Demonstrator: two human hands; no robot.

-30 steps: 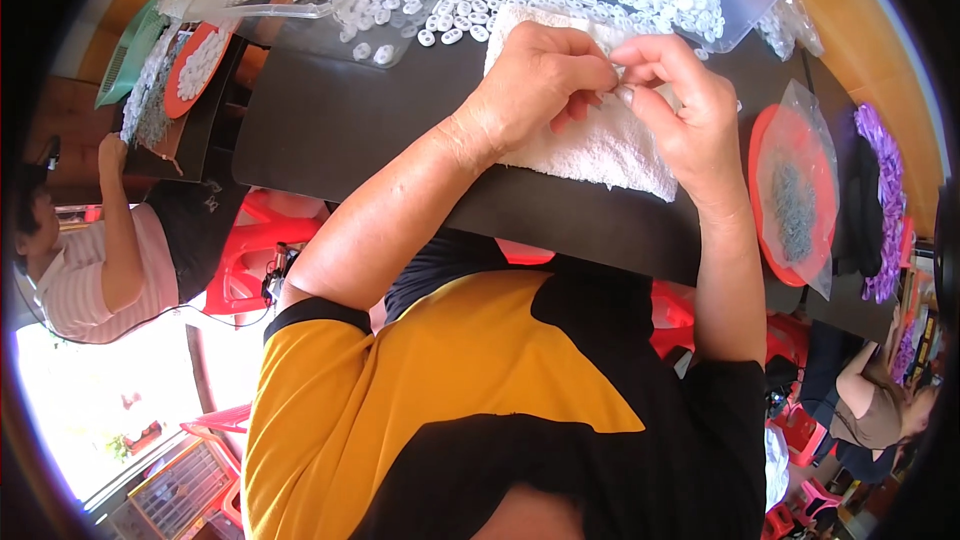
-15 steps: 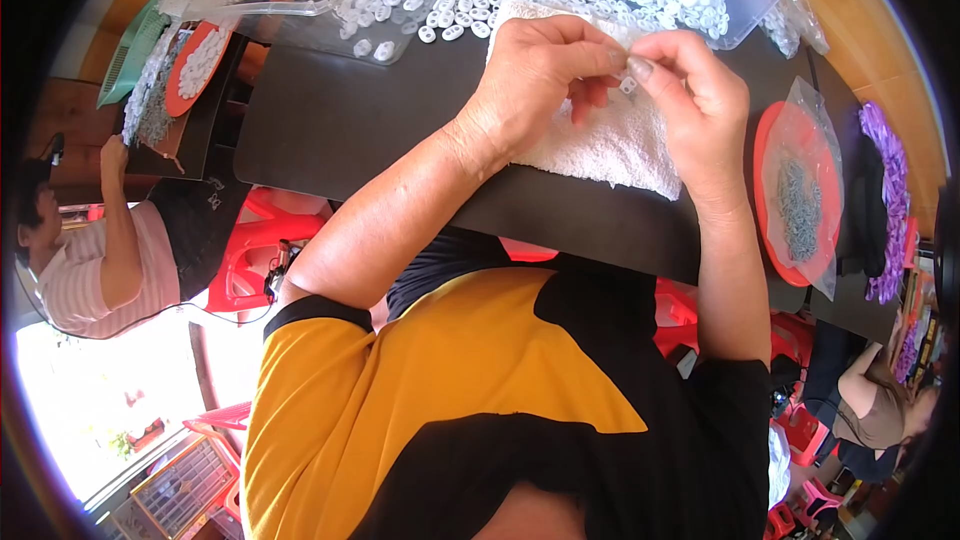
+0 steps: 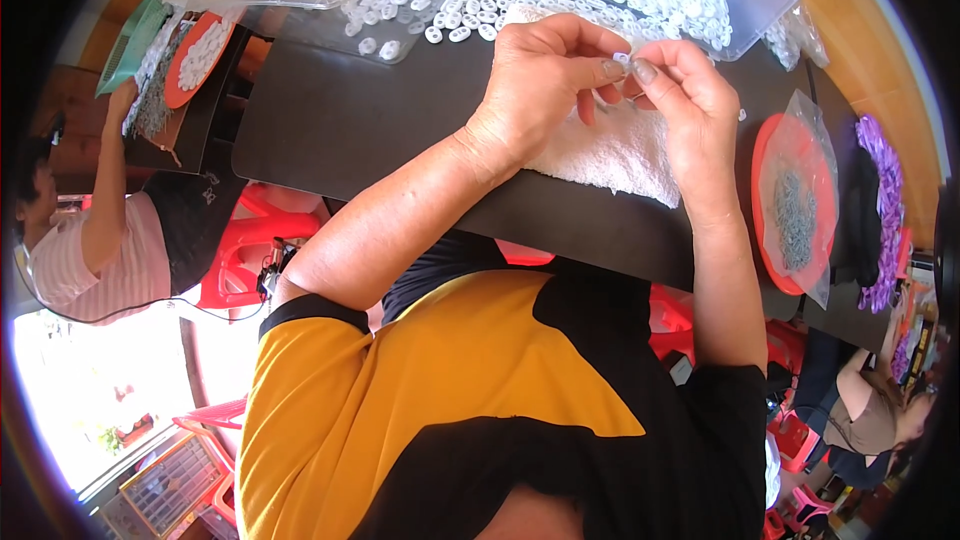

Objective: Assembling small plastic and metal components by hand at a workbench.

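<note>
My left hand [image 3: 545, 85] and my right hand [image 3: 695, 90] meet fingertip to fingertip above a white towel [image 3: 610, 155] on the dark table. Between their pinched thumbs and forefingers is a small white plastic piece [image 3: 621, 58], partly covered by the fingers. Any other small part held with it is too hidden to make out. Just beyond my hands spreads a heap of small oval white plastic pieces [image 3: 470, 10], several showing two holes. To the right, an orange-red plate [image 3: 765, 190] bears a clear plastic bag [image 3: 815, 140] with small grey metal parts [image 3: 795, 220].
Clear plastic bins [image 3: 745, 20] hold more white pieces at the back. A purple bundle [image 3: 880, 210] lies at the far right. On the left, a person [image 3: 100, 230] in a striped shirt reaches to another table; another person [image 3: 880, 405] sits at right. Red stools [image 3: 240, 250] stand below the table.
The white piece has risen slightly between my fingertips and turned, while my hands stay together. The person on the left has raised a hand toward the green basket.
</note>
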